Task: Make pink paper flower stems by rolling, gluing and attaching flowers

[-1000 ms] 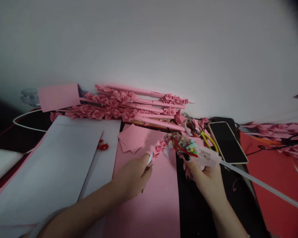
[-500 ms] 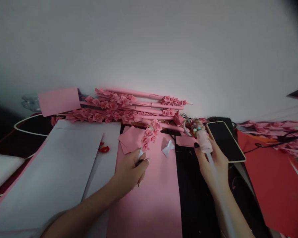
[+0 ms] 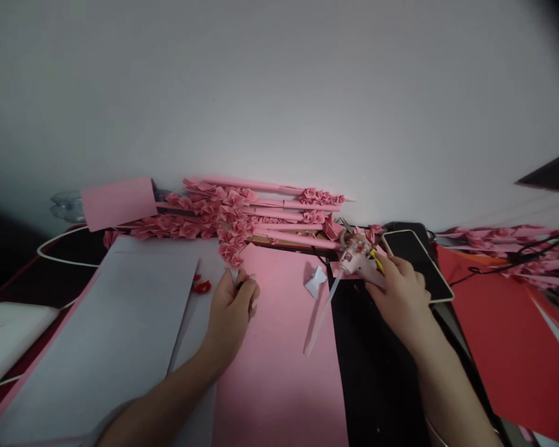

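Since the frame half a second earlier, the right hand [image 3: 403,301] had turned and the glue gun [image 3: 351,262] had swung round, so that its glue stick [image 3: 325,313], which had run back over the forearm, slanted down to the left above the pink sheet [image 3: 279,372]. Right fingertips met the end of the gun's handle; whether they gripped it or were letting go could not be told. The left hand [image 3: 230,304] had also shifted left, its thumb and fingers pinching the base of a sprig of pink paper flowers [image 3: 233,234], which had come more upright and overlapped the flower stems [image 3: 190,223] by the wall. A second earlier, gun and sprig had been close together; they were now well apart, which suggested that the gun was out of use for the moment and the sprig alone was being minded.

Between the hands, a white folded piece [image 3: 315,282] lay on the pink sheet, near the stick. Just beside the gun showed a yellow handle [image 3: 377,261], and the phone [image 3: 419,264] lay behind the right hand. Farther out were white sheets [image 3: 130,323] to the left and red sheets [image 3: 503,335] to the right.
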`<state>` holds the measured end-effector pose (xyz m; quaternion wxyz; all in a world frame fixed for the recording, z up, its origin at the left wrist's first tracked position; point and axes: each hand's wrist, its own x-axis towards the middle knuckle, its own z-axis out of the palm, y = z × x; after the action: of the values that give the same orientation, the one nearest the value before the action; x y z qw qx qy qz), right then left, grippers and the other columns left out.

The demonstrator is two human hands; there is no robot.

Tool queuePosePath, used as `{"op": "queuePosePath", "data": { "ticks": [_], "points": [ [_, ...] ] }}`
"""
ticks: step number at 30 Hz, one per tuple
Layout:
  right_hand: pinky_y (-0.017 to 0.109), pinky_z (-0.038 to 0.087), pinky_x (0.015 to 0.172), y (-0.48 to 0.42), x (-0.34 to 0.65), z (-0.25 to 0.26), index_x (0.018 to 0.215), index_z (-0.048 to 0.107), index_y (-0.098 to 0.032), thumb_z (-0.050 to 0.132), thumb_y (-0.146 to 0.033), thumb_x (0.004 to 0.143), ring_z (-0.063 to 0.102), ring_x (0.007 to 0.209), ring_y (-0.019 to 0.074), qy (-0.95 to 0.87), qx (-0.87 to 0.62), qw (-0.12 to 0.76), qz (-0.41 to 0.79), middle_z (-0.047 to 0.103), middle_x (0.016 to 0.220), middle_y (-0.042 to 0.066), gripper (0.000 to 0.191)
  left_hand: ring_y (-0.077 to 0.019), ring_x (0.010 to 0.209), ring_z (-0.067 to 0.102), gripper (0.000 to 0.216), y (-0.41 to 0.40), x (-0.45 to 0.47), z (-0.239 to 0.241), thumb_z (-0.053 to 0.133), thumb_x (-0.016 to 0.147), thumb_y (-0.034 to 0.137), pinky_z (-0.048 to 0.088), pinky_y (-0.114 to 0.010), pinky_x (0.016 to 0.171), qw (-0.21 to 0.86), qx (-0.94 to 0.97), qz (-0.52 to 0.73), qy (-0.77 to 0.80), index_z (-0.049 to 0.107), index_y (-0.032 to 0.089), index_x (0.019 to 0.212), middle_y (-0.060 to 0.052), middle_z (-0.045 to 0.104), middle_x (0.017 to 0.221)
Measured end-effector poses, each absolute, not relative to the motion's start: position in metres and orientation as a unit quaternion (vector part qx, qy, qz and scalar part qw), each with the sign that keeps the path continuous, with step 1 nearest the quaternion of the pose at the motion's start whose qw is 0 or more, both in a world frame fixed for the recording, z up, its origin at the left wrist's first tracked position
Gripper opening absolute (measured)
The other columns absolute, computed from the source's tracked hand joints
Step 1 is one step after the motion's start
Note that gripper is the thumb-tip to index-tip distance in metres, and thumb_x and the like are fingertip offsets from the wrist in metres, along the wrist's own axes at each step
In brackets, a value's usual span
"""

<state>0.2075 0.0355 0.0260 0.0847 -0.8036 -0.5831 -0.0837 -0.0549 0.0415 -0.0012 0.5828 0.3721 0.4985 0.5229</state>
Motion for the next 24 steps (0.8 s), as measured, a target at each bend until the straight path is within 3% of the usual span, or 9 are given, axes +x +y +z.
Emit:
{"op": "queuePosePath", "data": {
  "ticks": [4,6,10,14,19,24],
  "points": [
    [0.048,0.045,0.088,0.042,0.198,0.063,0.107,0.068,-0.018,0.054,-0.022,0.084,0.054,0.106,0.0310,-0.705,-0.663,0.216,-0.128,0.059,0.118,0.014,0.027,-0.0032,0.040,0.027,0.028,0.041,-0.054,-0.001,0.051,0.082,0.027,0.022,-0.013,0.036,0.592,0.363,0.520,0.498,0.027,0.022,0.069,0.011,0.036,0.053],
    [0.045,0.045,0.088,0.054,0.182,0.078,0.101,0.070,-0.020,0.053,-0.019,0.085,0.056,0.102,0.0283,-0.761,-0.596,0.235,-0.105,0.062,0.110,0.012,0.023,-0.0030,0.040,0.027,0.027,0.041,-0.053,-0.001,0.051,0.082,0.027,0.022,-0.013,0.037,0.597,0.361,0.518,0.495,0.028,0.022,0.069,0.010,0.037,0.055],
    [0.032,0.047,0.081,0.091,0.137,0.083,0.101,0.071,-0.020,0.043,-0.008,0.087,0.060,0.092,0.0200,-0.850,-0.505,0.149,0.028,0.063,0.101,0.010,0.033,-0.0030,0.040,0.029,0.025,0.041,-0.053,-0.001,0.050,0.080,0.028,0.022,-0.014,0.036,0.604,0.363,0.511,0.492,0.029,0.022,0.070,0.010,0.039,0.056],
    [0.025,0.045,0.081,0.127,0.105,0.063,0.106,0.069,-0.017,0.045,-0.007,0.087,0.062,0.094,0.0179,-0.871,-0.487,-0.025,0.060,0.063,0.108,0.011,0.033,-0.0030,0.041,0.030,0.022,0.041,-0.053,0.001,0.049,0.079,0.027,0.023,-0.013,0.037,0.605,0.367,0.507,0.493,0.030,0.021,0.070,0.010,0.040,0.057],
    [0.026,0.044,0.080,0.149,0.096,0.038,0.103,0.068,-0.009,0.048,-0.007,0.084,0.064,0.092,0.0203,-0.858,-0.509,-0.057,0.051,0.067,0.102,0.016,0.028,-0.0030,0.040,0.031,0.021,0.042,-0.053,0.004,0.048,0.078,0.028,0.023,-0.014,0.037,0.595,0.367,0.504,0.507,0.031,0.021,0.068,0.010,0.040,0.055],
    [0.028,0.045,0.079,0.142,0.093,0.029,0.104,0.066,-0.010,0.044,-0.007,0.087,0.063,0.092,0.0207,-0.853,-0.518,-0.056,0.028,0.067,0.101,0.015,0.028,-0.0034,0.039,0.032,0.021,0.042,-0.053,0.004,0.048,0.077,0.028,0.023,-0.015,0.036,0.594,0.370,0.503,0.506,0.030,0.021,0.068,0.010,0.040,0.054]
  ]
}}
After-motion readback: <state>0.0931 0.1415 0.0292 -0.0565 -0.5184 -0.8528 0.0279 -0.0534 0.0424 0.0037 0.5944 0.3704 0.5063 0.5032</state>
